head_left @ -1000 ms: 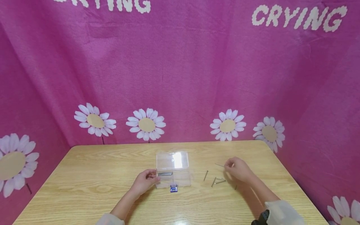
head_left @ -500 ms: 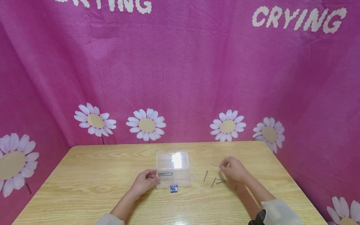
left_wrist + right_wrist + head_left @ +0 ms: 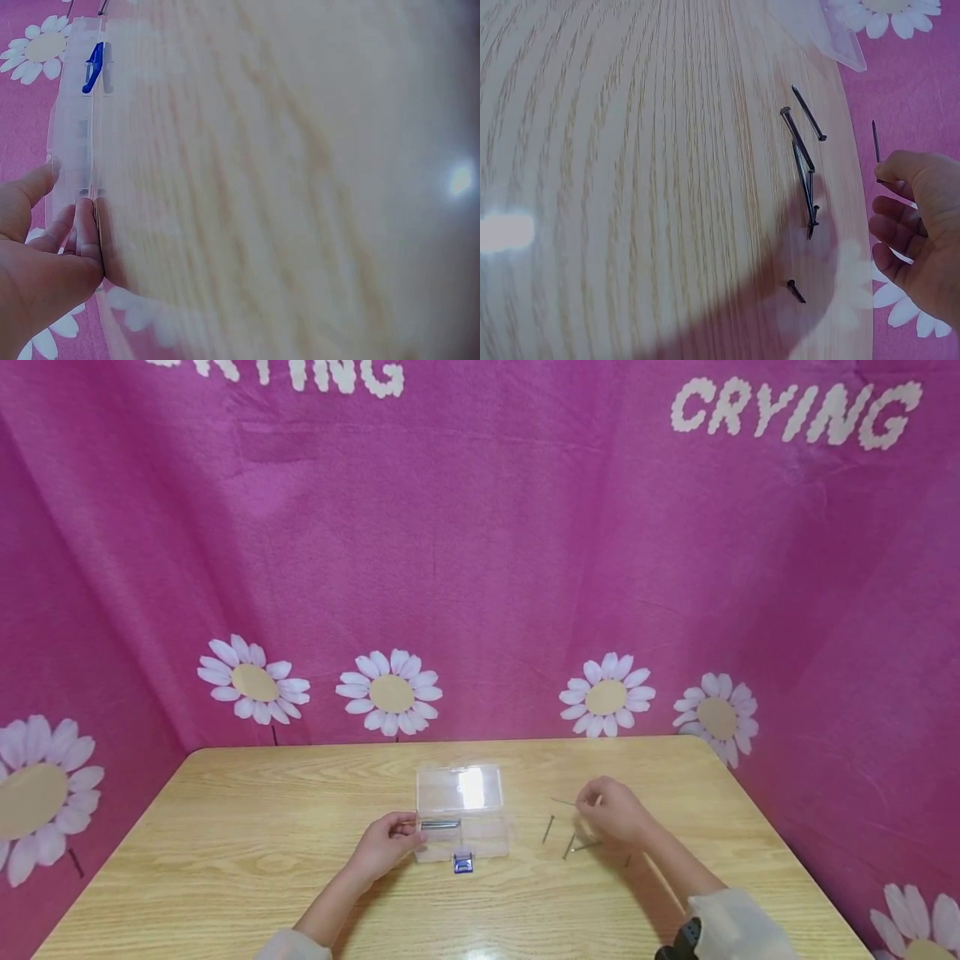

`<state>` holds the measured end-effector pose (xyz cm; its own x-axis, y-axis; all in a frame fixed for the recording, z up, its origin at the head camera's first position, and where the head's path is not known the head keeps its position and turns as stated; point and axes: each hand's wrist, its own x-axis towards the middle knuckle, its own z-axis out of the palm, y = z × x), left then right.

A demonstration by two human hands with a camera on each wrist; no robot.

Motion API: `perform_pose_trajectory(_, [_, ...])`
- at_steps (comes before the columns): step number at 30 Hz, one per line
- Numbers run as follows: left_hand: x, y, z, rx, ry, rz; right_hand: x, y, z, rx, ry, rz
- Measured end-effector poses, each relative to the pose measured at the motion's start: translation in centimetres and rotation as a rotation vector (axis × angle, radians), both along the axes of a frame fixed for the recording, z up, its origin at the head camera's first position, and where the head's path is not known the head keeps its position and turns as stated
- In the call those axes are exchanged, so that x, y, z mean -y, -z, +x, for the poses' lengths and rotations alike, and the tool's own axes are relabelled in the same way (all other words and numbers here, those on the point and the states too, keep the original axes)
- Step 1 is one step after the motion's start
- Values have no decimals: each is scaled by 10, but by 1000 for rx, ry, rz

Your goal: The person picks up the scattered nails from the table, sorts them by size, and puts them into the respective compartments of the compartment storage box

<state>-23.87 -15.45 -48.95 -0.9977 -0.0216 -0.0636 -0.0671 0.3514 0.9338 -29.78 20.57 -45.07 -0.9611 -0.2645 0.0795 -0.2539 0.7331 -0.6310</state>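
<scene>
My left hand [image 3: 386, 846] grips the left end of a clear plastic box [image 3: 487, 837], thumb on one side and fingers on the other. My right hand [image 3: 617, 811] pinches a slim nail [image 3: 876, 140] by its head end, above the bench [image 3: 262, 835], its point towards the box. The box's lid [image 3: 438, 789] stands open; slim metal pieces [image 3: 441, 824] lie in its left side. A blue clasp [image 3: 463, 863] sits at its front. Between box and right forearm lie loose nails [image 3: 808, 112], and a short nail [image 3: 796, 292] lies apart.
</scene>
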Motion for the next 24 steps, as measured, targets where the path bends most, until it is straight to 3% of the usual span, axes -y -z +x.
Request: perform_pose_trajectory(24, [-2,-3,2,-13,-10,-15,28,-9,3,41,14,-40])
